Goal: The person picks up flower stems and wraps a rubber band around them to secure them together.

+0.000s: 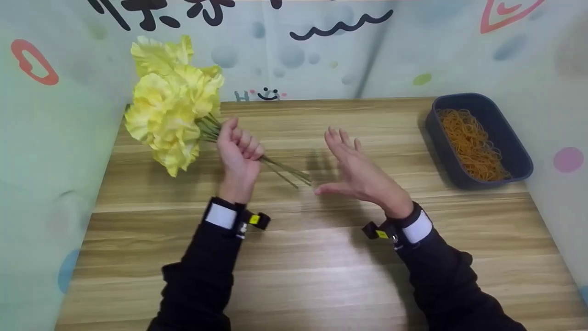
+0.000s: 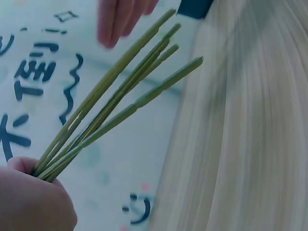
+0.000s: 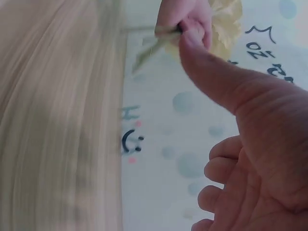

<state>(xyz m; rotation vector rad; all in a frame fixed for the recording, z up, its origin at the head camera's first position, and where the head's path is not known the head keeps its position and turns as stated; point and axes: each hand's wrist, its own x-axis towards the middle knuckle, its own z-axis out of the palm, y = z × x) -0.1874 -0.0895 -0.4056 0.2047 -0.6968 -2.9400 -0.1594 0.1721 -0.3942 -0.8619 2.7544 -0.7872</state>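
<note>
My left hand (image 1: 241, 149) grips a bunch of yellow artificial flowers (image 1: 172, 103) by the stems. The ruffled blooms point to the upper left in the head view, and the green stem ends (image 2: 139, 98) stick out past the fist to the lower right. Just right of those ends, my right hand (image 1: 360, 174) is spread with thumb apart from fingers, holding nothing. In the right wrist view its thumb (image 3: 216, 79) overlaps the left hand and the blurred stems. The parts of the stems inside the left fist are hidden.
A dark blue plastic container (image 1: 519, 151) with many orange-brown rubber bands (image 1: 473, 145) stands at the right back of the wooden table (image 1: 294, 276). A printed backdrop (image 1: 294, 69) rises behind the table and along both sides. Wrist-worn cameras sit on both cuffs.
</note>
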